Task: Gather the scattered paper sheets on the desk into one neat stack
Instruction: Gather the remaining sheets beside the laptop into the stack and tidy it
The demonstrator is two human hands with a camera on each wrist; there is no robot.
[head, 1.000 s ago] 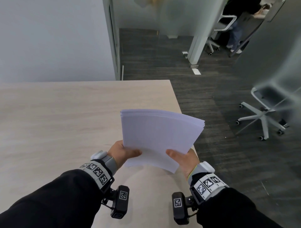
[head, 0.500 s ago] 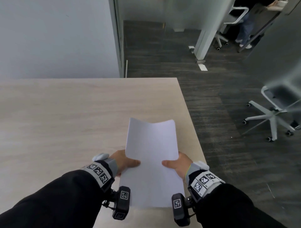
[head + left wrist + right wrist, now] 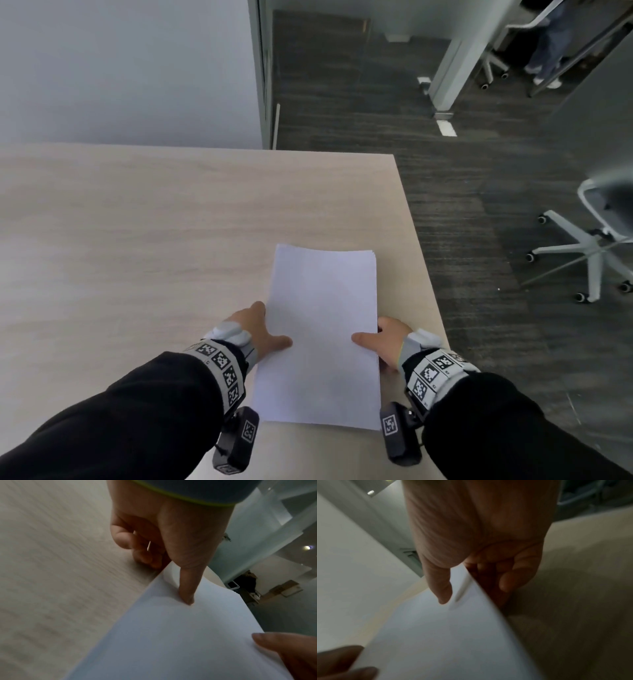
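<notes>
Flatly, both hands pinch smooth rectangular paper stack (seemingly squared) on woodgrain desk.

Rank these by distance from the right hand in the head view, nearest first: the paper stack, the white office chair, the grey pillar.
1. Paper stack: held in the right hand, lying on the desk.
2. White office chair: on the floor, off to the right.
3. Grey pillar: far back, upper right.

White paper stack, pale wood-grain desk — black sleeves
</notes>
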